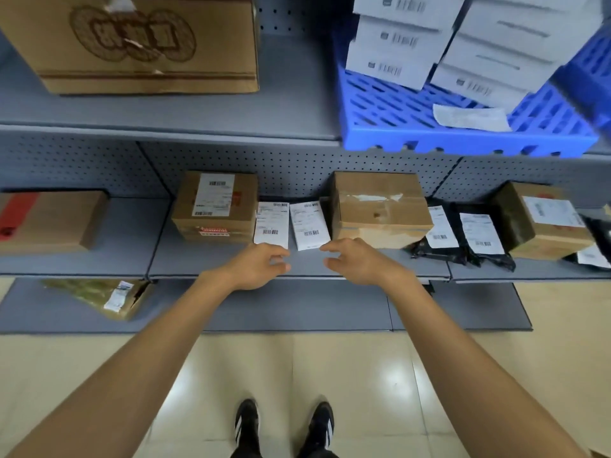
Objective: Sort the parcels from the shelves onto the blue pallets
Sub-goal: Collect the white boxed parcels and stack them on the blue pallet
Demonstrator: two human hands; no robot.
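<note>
Both arms reach forward to the middle shelf [231,259]. The left hand [256,266] and the right hand [358,262] hover just above the shelf's front edge, fingers loosely curled, neither holding anything.

Landmark: the two flat white-labelled parcels [291,224], lying side by side on the middle shelf.
- The left hand's fingertips are just in front of the left parcel's near edge; the right hand's fingertips are at the right parcel's near corner. Whether they touch cannot be told.
- Directly left of the parcels: a labelled brown box [215,206].
- Directly right: a taped brown box [380,208]; beyond it, black mailer bags [463,233] with white labels.
- Above and to the right, on the upper shelf: a blue pallet [396,110] carrying stacked white boxes [396,38].
- Above and to the left: a large printed carton [132,44].
</note>
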